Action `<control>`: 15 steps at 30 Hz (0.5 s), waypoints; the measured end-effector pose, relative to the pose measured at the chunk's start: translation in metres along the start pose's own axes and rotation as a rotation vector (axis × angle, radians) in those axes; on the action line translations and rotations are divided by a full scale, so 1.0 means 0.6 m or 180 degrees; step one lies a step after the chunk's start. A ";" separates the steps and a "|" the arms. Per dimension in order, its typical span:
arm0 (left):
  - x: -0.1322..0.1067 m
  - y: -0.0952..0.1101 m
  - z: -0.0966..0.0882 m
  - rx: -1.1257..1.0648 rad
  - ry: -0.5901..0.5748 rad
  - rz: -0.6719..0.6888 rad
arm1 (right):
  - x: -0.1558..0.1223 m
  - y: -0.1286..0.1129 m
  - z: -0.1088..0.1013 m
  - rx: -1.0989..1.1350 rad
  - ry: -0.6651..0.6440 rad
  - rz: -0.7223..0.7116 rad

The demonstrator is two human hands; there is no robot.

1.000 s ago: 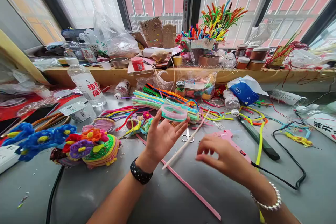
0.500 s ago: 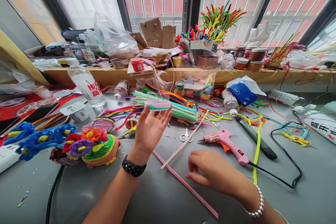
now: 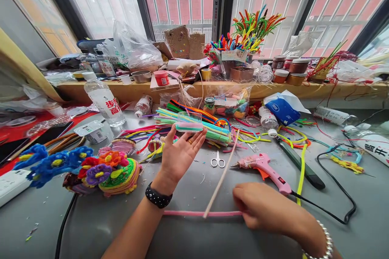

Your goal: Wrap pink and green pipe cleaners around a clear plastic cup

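Grey table (image 3: pixel 194 238): left hand (image 3: pixel 179 156) grip around clear tub (image 3: pixel 189 116) of green coil (image 3: pixel 188 126), right hand (image 3: pixel 261 208) grip on pink stem (image 3: pixel 185 213).

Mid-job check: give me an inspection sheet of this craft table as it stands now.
Surface: grey table, flecked with small scraps.
Job's things: pink pipe cleaner lies flat; pale stick crosses over it; clear ring banded green and pink.
Clutter: pink glue gun, scissors, pipe-cleaner bundle, water bottle, pipe-cleaner flowers.
Hands: left hand palm up, holds the clear ring at its fingertips; right hand pinches the pink pipe cleaner's end.
Cables: black cable runs from the pink glue gun; second black cable at the near left.
Surroundings: wooden ledge crowded with jars and bags; barred windows behind.
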State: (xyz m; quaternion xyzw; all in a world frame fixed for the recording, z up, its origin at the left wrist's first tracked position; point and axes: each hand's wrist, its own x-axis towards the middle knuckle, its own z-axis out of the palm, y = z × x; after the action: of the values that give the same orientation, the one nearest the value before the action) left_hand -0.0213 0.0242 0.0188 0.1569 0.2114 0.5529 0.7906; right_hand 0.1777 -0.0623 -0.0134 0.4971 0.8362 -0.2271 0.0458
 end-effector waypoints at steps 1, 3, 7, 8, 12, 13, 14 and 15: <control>-0.001 0.000 0.001 0.0007 -0.0007 0.0001 | -0.004 0.007 -0.003 0.0006 -0.0026 0.0120; -0.002 0.000 0.003 0.0014 -0.0016 0.0011 | -0.009 0.018 -0.006 -0.0026 0.0009 0.0320; -0.001 -0.001 0.003 0.0053 0.0007 0.0040 | -0.004 0.015 -0.013 0.0021 0.0133 0.0390; -0.001 -0.001 0.003 0.0098 0.0001 0.0070 | -0.002 0.011 -0.016 0.0052 0.0159 0.0373; 0.002 0.003 0.002 0.0342 0.0173 0.0215 | 0.008 0.000 -0.025 0.0114 0.0270 0.0345; 0.002 0.004 0.002 0.0379 0.0253 0.0223 | 0.009 -0.001 -0.025 0.0106 0.0276 0.0345; 0.002 0.005 0.003 0.0409 0.0318 0.0231 | 0.011 -0.001 -0.025 0.0089 0.0274 0.0347; 0.001 0.005 0.003 0.0438 0.0349 0.0249 | 0.013 0.000 -0.024 0.0065 0.0264 0.0351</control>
State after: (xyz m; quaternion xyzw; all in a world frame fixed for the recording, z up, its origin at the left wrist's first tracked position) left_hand -0.0228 0.0260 0.0218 0.1885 0.2856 0.5753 0.7429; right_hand 0.1758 -0.0500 -0.0030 0.5518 0.8064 -0.2119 0.0186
